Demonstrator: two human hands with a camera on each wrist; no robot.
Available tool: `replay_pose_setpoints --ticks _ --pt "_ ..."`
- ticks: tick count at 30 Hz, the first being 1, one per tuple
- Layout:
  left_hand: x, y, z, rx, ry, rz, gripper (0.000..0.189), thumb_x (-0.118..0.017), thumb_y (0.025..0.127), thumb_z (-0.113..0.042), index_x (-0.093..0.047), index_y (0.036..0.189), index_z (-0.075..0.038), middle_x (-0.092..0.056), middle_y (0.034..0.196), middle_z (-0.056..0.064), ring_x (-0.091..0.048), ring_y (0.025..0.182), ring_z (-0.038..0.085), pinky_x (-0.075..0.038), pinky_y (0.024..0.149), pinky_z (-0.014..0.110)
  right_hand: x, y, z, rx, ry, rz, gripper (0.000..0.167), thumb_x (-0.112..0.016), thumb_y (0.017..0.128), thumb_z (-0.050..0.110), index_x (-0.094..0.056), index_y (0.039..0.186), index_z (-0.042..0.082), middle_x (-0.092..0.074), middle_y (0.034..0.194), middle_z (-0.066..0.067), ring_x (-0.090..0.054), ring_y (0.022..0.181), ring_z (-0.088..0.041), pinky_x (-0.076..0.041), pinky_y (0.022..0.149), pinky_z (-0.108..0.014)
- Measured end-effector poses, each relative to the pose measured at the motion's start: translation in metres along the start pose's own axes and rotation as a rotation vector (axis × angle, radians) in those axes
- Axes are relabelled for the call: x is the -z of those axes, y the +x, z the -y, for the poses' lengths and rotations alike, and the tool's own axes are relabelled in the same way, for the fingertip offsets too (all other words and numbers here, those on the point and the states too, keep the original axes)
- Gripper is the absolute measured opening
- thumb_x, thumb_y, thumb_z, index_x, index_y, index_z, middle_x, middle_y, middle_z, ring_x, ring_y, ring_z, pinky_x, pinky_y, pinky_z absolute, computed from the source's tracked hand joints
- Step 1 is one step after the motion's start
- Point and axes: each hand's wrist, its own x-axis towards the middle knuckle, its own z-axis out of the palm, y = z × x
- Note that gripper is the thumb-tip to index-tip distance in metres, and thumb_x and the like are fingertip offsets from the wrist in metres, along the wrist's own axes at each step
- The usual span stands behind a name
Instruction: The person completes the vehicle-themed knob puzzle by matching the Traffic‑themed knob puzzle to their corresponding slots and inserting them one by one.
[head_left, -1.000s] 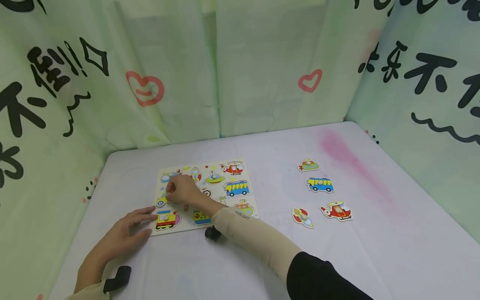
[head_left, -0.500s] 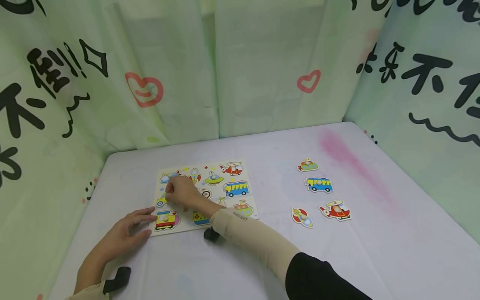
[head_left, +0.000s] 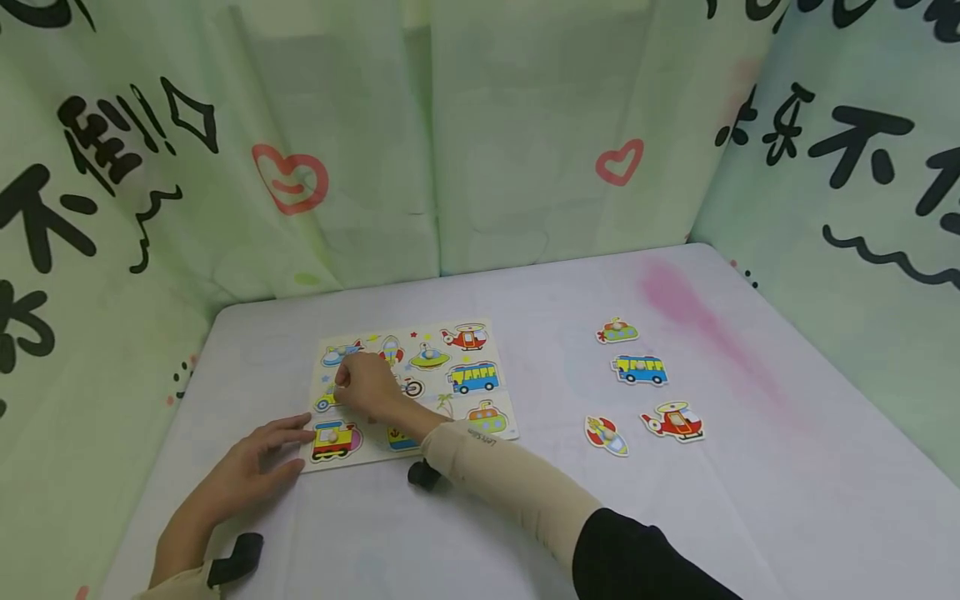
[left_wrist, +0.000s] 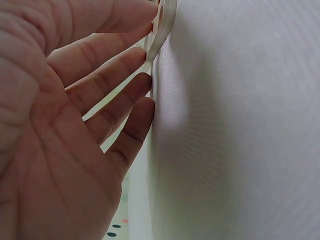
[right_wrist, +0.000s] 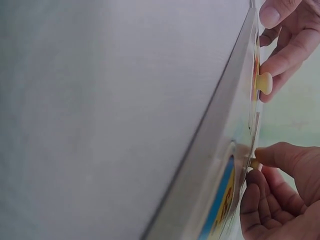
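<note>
On the left half of the table lies a wooden puzzle board [head_left: 375,454] with printed vehicles. My right hand [head_left: 369,385] is over its left part, thumb and fingertips pinching a small knob [right_wrist: 255,163] in the right wrist view. The knob sits on a yellow car puzzle piece [head_left: 326,402], mostly hidden under the hand. My left hand [head_left: 251,462] rests at the board's left edge, fingers nearly straight. In the left wrist view its fingertips [left_wrist: 145,107] touch the edge area. Beside them sits a train piece [head_left: 334,440] with a knob [right_wrist: 265,83].
To the right lie loose pieces: a submarine [head_left: 618,331], a blue bus [head_left: 640,369], a rocket [head_left: 606,436] and a red helicopter [head_left: 673,422]. A white cloth covers the table [head_left: 540,517]. Green curtains [head_left: 525,167] stand behind and at both sides.
</note>
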Motion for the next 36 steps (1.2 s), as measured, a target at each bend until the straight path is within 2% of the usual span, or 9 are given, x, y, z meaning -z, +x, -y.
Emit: replay_pose_setpoints --ticks 8,14,22,24,28,30,31,34,36 --pt "-0.001 0.001 0.001 0.006 0.004 0.000 0.035 -0.076 0.090 -0.006 -0.071 0.124 -0.011 -0.059 0.143 0.019 -0.037 0.131 -0.015 -0.021 0.101 -0.002 0.003 0.000 -0.001 -0.010 0.026 0.013 0.006 -0.074 0.091 0.012 -0.072 0.093 0.007 -0.066 0.084 0.003 -0.052 0.071 -0.004 -0.042 0.064 -0.013" --pt "0.000 0.001 0.002 0.022 0.024 0.003 0.035 -0.077 0.090 -0.008 -0.071 0.124 -0.013 -0.059 0.143 0.017 -0.040 0.132 -0.010 -0.019 0.101 -0.002 0.010 -0.002 -0.002 0.006 0.128 -0.018 0.009 -0.076 0.092 0.016 -0.074 0.092 0.007 -0.069 0.083 0.003 -0.056 0.071 -0.003 -0.045 0.064 -0.014" --pt "0.001 0.002 0.001 0.023 0.045 0.001 0.035 -0.077 0.090 -0.009 -0.071 0.124 -0.014 -0.060 0.143 0.016 -0.043 0.133 -0.004 -0.019 0.101 -0.002 0.023 -0.010 -0.005 0.005 0.237 -0.037 0.011 -0.075 0.094 0.020 -0.076 0.096 0.009 -0.071 0.089 0.003 -0.060 0.079 -0.002 -0.047 0.073 -0.016" --pt "0.002 0.002 0.000 0.032 0.041 0.006 0.035 -0.077 0.090 -0.009 -0.071 0.124 -0.014 -0.059 0.144 0.016 -0.046 0.135 0.004 -0.018 0.101 -0.002 0.026 -0.012 -0.008 0.009 0.254 -0.049 0.012 -0.075 0.094 0.021 -0.076 0.096 0.009 -0.071 0.089 0.004 -0.059 0.080 -0.003 -0.047 0.074 -0.016" --pt "0.001 0.002 0.000 0.027 0.040 0.004 0.035 -0.077 0.090 -0.008 -0.071 0.124 -0.013 -0.059 0.143 0.017 -0.047 0.135 0.004 -0.018 0.101 -0.002 0.035 -0.016 -0.016 0.007 0.287 -0.088 0.014 -0.074 0.095 0.021 -0.076 0.096 0.008 -0.071 0.089 0.002 -0.059 0.080 -0.004 -0.047 0.073 -0.016" --pt "0.002 0.002 0.000 0.028 0.047 0.004 0.036 -0.077 0.090 -0.008 -0.071 0.124 -0.014 -0.059 0.143 0.017 -0.048 0.135 0.009 -0.018 0.101 -0.002 0.039 -0.017 -0.020 0.005 0.302 -0.108 0.014 -0.074 0.095 0.021 -0.076 0.096 0.007 -0.072 0.088 0.001 -0.061 0.079 -0.004 -0.048 0.072 -0.016" --pt "0.002 0.002 0.000 0.028 0.049 0.004 0.036 -0.077 0.090 -0.008 -0.071 0.124 -0.014 -0.059 0.143 0.017 -0.047 0.135 0.007 -0.019 0.101 -0.002 0.041 -0.017 -0.022 0.003 0.309 -0.116 0.014 -0.074 0.095 0.021 -0.076 0.096 0.007 -0.072 0.088 0.001 -0.061 0.078 -0.004 -0.049 0.072 -0.016" --pt "0.003 0.002 -0.001 0.047 0.053 0.011 0.036 -0.077 0.090 -0.009 -0.071 0.125 -0.015 -0.058 0.144 0.016 -0.049 0.135 0.018 -0.019 0.100 -0.002 0.047 -0.018 -0.029 0.000 0.325 -0.136 0.013 -0.075 0.094 0.020 -0.075 0.096 0.007 -0.073 0.088 -0.001 -0.064 0.077 -0.006 -0.051 0.072 -0.018" --pt "0.002 0.003 -0.001 0.058 0.047 0.015 0.036 -0.077 0.090 -0.010 -0.071 0.125 -0.015 -0.058 0.145 0.016 -0.049 0.135 0.019 -0.019 0.100 -0.002 0.051 -0.020 -0.033 -0.013 0.328 -0.142 0.014 -0.075 0.095 0.020 -0.075 0.097 0.006 -0.073 0.088 -0.001 -0.064 0.078 -0.007 -0.052 0.072 -0.019"
